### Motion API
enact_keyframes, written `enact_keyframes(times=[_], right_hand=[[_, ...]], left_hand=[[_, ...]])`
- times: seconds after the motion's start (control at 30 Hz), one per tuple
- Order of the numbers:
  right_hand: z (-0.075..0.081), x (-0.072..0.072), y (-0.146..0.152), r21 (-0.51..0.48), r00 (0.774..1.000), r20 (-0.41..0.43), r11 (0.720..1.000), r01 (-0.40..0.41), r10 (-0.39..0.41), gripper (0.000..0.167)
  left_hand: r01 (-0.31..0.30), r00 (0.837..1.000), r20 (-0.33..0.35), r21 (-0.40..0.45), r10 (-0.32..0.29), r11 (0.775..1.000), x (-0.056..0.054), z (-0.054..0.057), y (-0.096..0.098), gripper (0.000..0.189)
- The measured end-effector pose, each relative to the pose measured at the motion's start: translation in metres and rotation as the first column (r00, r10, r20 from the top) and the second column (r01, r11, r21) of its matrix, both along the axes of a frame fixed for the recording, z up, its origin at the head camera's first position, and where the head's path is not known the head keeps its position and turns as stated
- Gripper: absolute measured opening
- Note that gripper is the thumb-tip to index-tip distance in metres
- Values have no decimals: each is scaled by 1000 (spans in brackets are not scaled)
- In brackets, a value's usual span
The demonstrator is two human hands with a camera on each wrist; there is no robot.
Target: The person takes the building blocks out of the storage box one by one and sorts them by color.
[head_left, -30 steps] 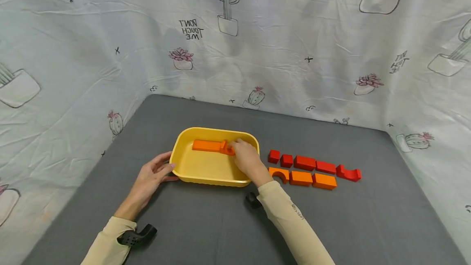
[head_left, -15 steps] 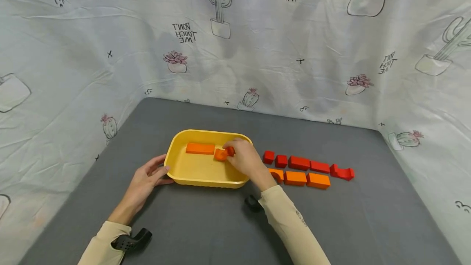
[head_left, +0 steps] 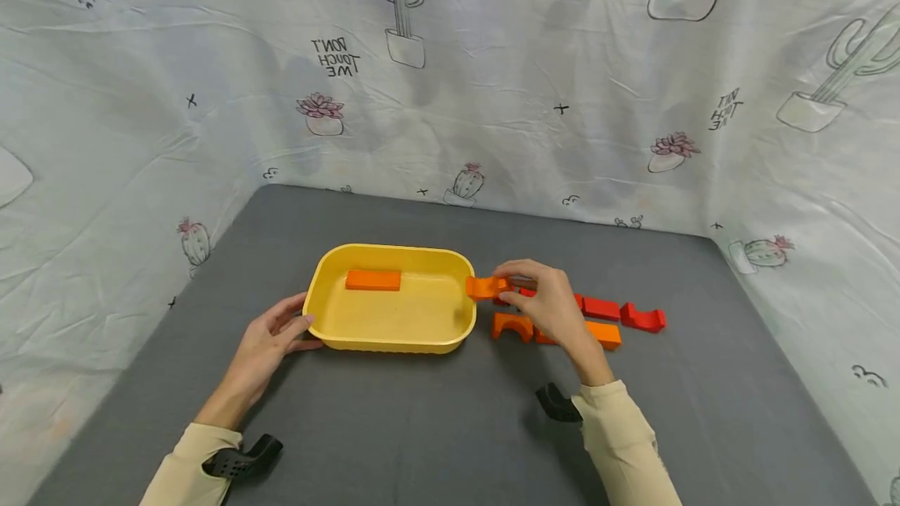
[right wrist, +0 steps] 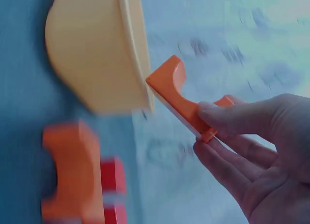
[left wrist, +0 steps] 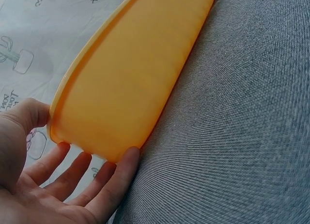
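My left hand [head_left: 263,342] grips the left end of a yellow plastic bin [head_left: 390,346]. In the left wrist view its thumb is at the rim and its fingertips touch the outer wall. One flat orange rectangular block [head_left: 373,280] lies inside the bin. My right hand [head_left: 551,307] pinches an orange arch block [right wrist: 167,83] between thumb and fingers. That block is raised at the bin's right rim, its curved hollow facing up. It partly covers the red blocks behind it in the head view.
Right of the bin, red blocks [head_left: 601,308] form a row ending in a red curved block [head_left: 643,318]. A nearer row has an orange arch block [head_left: 512,325] and orange rectangular blocks [head_left: 603,334], partly hidden by my right hand. A printed curtain [head_left: 492,100] surrounds the grey table [head_left: 422,428].
My right hand has lifted the orange arch block out of the bin and moved it right, past the rim. The left hand stays on the bin. The head view has shifted slightly.
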State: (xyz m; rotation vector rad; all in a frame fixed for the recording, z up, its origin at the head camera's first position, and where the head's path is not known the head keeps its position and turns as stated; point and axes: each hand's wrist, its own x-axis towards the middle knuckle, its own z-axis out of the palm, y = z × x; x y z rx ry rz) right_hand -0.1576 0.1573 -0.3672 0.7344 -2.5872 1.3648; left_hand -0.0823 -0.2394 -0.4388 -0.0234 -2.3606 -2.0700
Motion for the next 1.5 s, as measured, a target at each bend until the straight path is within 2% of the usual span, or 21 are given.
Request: enact_keyframes(times=[0.2, 0.33, 0.73, 0.97, 1.17, 1.3, 1.4, 1.5], right_hand=[[-1, 5, 60, 19, 994, 8, 994, 108, -109, 34], [-6, 12, 90, 43, 987, 29, 987, 158, -159, 35], [-15, 28, 135, 32, 966, 76, 969, 244, -246, 36], [-20, 40, 165, 61, 945, 102, 950, 306, -311, 36], [-32, 50, 196, 112, 914, 117, 919, 377, -389, 37], [-42, 48, 210, 165, 897, 161, 908, 386, -411, 39], [-53, 44, 215, 270, 904, 142, 895, 356, -403, 36], [-63, 40, 219, 361, 922, 79, 873, 328, -379, 31]], left_hand=[[-9, 1000, 17, -3, 9, 1000, 1, -1, -3, 56], [-13, 999, 33, 19, 13, 1000, 3, 0, -3, 57], [-16, 1000, 24, 9, 16, 1000, 0, 1, -3, 58], [-12, 1000, 24, -20, 12, 1000, -1, 0, -3, 59], [-9, 1000, 27, -26, 10, 1000, -1, 1, 0, 59], [-12, 999, 31, -24, 13, 1000, -1, 1, 1, 60], [-9, 999, 34, -25, 10, 1000, -2, 1, 1, 60], [12, 999, 38, -14, -11, 1000, -3, 0, 0, 59]])
